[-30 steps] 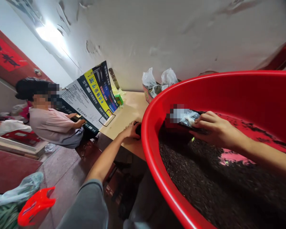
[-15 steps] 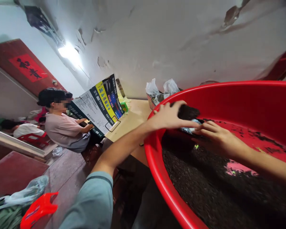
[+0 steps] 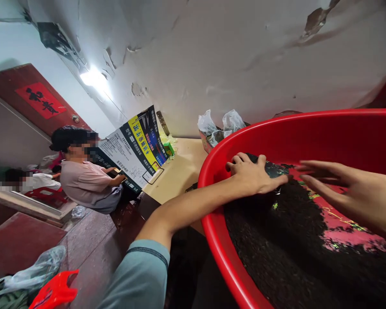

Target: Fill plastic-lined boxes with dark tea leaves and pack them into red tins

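Note:
Inside the large red plastic basin [image 3: 214, 214], my left hand [image 3: 252, 176] curls over a dark packet [image 3: 276, 170] with a shiny plastic surface. Its fingers and thumb grip it from above; the underside is hidden. My right hand [image 3: 354, 193] hovers to the right over the basin, fingers stretched out and holding nothing, a short way from the packet. Dark, loose, shredded leaf-like material [image 3: 283, 257] covers much of the basin's bottom, and a bare reddish patch with a printed pattern shows below my right hand.
A pale table [image 3: 188, 156] extends behind the basin, carrying a box with clear plastic bags [image 3: 233, 121] and a small green box [image 3: 169, 149]. A seated person [image 3: 86, 176] is at the left beside a large printed cardboard [image 3: 138, 150]. Plastic bags [image 3: 38, 268] lie lower left.
My left hand has lowered the dark packet deeper into the basin and to the right. My right hand has let go of it and drawn away rightward, fingers extended.

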The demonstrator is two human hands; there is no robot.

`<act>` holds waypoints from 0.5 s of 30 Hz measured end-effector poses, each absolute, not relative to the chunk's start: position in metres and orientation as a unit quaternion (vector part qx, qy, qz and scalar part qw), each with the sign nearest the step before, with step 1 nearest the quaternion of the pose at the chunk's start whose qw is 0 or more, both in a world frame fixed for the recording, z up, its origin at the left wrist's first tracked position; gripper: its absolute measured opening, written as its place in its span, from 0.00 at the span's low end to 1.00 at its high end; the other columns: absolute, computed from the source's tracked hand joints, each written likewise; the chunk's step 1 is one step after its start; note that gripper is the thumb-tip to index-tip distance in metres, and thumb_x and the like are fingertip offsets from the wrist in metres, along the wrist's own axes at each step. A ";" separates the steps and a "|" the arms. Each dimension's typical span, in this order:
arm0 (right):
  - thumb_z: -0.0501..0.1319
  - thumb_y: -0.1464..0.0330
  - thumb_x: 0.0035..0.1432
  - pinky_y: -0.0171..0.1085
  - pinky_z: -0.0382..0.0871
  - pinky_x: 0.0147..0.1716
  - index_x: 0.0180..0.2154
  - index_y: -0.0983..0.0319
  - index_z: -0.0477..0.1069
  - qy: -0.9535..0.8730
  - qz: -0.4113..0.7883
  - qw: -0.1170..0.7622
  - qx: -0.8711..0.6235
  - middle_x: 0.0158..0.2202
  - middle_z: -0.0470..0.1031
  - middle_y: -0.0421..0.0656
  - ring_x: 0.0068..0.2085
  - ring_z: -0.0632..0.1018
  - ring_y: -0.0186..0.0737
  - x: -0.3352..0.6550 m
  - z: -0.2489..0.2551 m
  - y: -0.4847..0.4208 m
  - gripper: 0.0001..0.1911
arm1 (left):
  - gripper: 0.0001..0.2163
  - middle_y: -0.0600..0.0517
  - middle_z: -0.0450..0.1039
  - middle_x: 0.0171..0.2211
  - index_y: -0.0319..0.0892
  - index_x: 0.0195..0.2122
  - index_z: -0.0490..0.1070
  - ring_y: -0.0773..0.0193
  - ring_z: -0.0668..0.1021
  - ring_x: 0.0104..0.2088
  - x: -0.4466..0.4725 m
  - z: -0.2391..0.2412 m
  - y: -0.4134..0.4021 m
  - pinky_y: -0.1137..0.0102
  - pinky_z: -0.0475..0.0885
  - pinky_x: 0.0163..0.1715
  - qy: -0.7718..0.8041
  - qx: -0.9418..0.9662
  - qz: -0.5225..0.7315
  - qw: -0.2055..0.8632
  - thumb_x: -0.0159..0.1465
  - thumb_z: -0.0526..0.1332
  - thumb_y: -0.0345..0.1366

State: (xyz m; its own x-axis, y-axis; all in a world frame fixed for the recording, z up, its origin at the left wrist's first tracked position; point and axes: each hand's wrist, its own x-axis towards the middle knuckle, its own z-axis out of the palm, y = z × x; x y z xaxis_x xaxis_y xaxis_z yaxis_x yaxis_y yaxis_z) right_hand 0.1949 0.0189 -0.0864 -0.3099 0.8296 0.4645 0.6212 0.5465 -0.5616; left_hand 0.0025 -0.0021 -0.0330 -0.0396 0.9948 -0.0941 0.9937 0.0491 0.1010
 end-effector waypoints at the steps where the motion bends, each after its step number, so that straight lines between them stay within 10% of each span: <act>1: 0.56 0.38 0.57 0.56 0.79 0.52 0.60 0.65 0.73 -0.805 0.128 0.370 -0.444 0.53 0.80 0.60 0.50 0.83 0.61 0.187 -0.087 0.020 0.44 | 0.42 0.32 0.58 0.68 0.50 0.70 0.59 0.32 0.67 0.63 0.004 -0.032 0.001 0.40 0.67 0.55 0.724 0.686 -0.003 0.074 0.62 0.47 0.71; 4: 0.48 0.31 0.54 0.59 0.66 0.66 0.70 0.83 0.52 -0.839 0.139 0.299 -0.432 0.68 0.59 0.74 0.69 0.66 0.68 0.156 -0.094 0.023 0.67 | 0.40 0.30 0.59 0.67 0.45 0.71 0.58 0.33 0.71 0.61 0.001 -0.028 0.013 0.45 0.72 0.51 0.724 0.684 -0.016 0.086 0.66 0.47 0.67; 7: 0.39 0.37 0.62 0.59 0.58 0.70 0.71 0.86 0.46 -0.845 0.139 0.224 -0.465 0.72 0.51 0.72 0.72 0.58 0.67 0.133 -0.100 0.021 0.61 | 0.35 0.31 0.66 0.63 0.37 0.68 0.62 0.39 0.75 0.59 -0.019 -0.029 0.025 0.51 0.73 0.54 0.699 0.710 0.002 0.082 0.73 0.43 0.59; 15: 0.34 0.42 0.68 0.60 0.67 0.63 0.66 0.84 0.61 -0.875 -0.025 0.234 -0.423 0.64 0.66 0.70 0.63 0.72 0.69 0.131 -0.110 0.022 0.53 | 0.28 0.35 0.68 0.63 0.37 0.65 0.62 0.43 0.76 0.59 -0.061 -0.048 0.019 0.51 0.73 0.54 0.650 0.753 0.035 0.100 0.76 0.41 0.52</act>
State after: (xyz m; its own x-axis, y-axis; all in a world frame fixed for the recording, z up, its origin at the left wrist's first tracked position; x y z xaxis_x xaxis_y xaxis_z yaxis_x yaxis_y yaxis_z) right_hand 0.1310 0.0220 -0.1103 -0.5325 0.7286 0.4308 0.7516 0.6411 -0.1552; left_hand -0.0607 0.0186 -0.0478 0.1527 0.9852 -0.0781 0.9713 -0.1350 0.1957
